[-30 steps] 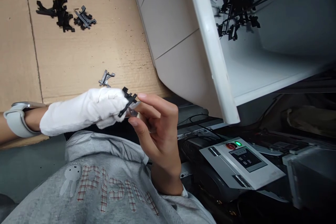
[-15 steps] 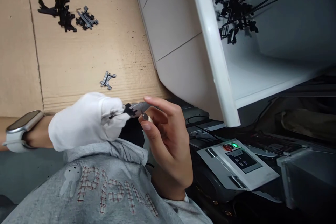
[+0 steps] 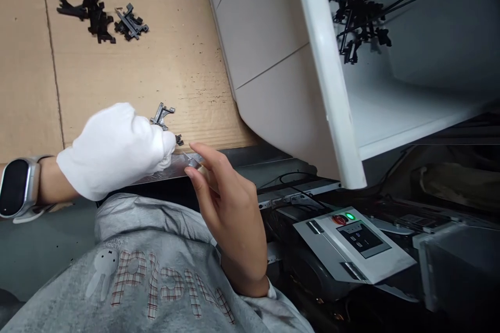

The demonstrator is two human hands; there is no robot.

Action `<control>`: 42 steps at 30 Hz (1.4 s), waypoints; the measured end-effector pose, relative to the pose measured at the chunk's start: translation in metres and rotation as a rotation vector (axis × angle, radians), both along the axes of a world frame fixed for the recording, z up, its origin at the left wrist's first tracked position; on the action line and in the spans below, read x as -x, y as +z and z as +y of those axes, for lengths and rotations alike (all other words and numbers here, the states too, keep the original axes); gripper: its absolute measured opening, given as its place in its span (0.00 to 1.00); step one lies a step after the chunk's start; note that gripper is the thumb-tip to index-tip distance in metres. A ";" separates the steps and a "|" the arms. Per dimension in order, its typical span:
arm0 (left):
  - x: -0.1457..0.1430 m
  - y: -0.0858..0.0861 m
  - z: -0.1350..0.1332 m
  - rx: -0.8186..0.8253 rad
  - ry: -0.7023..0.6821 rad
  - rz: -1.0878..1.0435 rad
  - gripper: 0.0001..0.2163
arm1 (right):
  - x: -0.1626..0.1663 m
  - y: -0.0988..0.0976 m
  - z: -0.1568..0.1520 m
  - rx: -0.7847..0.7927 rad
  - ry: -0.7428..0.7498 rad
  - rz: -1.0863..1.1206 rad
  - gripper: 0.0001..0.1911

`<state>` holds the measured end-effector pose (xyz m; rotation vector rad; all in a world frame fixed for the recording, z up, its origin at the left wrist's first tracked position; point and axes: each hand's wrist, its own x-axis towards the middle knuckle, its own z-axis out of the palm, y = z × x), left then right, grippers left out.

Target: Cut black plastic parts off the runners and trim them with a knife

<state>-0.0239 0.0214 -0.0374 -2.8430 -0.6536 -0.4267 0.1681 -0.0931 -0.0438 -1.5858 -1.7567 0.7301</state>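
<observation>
My left hand (image 3: 113, 148), in a white glove with a watch on the wrist, is closed around a small black plastic part (image 3: 178, 139) whose tip pokes out past the fingers, low over the cardboard edge. A loose grey plastic part (image 3: 161, 115) lies on the cardboard just beyond the glove. My bare right hand (image 3: 224, 205) is beside it, thumb and forefinger pinched on a small metal blade (image 3: 191, 160) whose tip points toward the black part.
A cardboard sheet (image 3: 117, 73) carries a pile of black plastic parts (image 3: 99, 16) at the far left. A white bin (image 3: 332, 83) to the right holds several black sprue pieces (image 3: 363, 5). Below right sits a grey control panel (image 3: 357, 242) with red and green buttons.
My left hand has moved up and left toward the cardboard with the black part, lowering beside the grey part. My right hand followed to the left and dropped lower, still pinching the blade.
</observation>
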 end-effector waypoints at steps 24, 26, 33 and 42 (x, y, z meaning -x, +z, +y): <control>0.000 -0.003 -0.005 0.026 0.036 0.065 0.17 | 0.005 -0.014 0.008 -0.093 -0.092 -0.016 0.14; 0.001 -0.004 -0.006 0.059 0.040 0.071 0.16 | 0.002 -0.013 0.008 -0.107 -0.132 -0.016 0.15; -0.001 -0.002 -0.004 0.064 0.040 0.075 0.17 | 0.006 -0.005 0.001 -0.057 -0.013 -0.029 0.17; -0.001 -0.003 -0.008 -0.013 0.027 0.096 0.15 | 0.009 -0.007 0.002 -0.031 -0.029 -0.093 0.16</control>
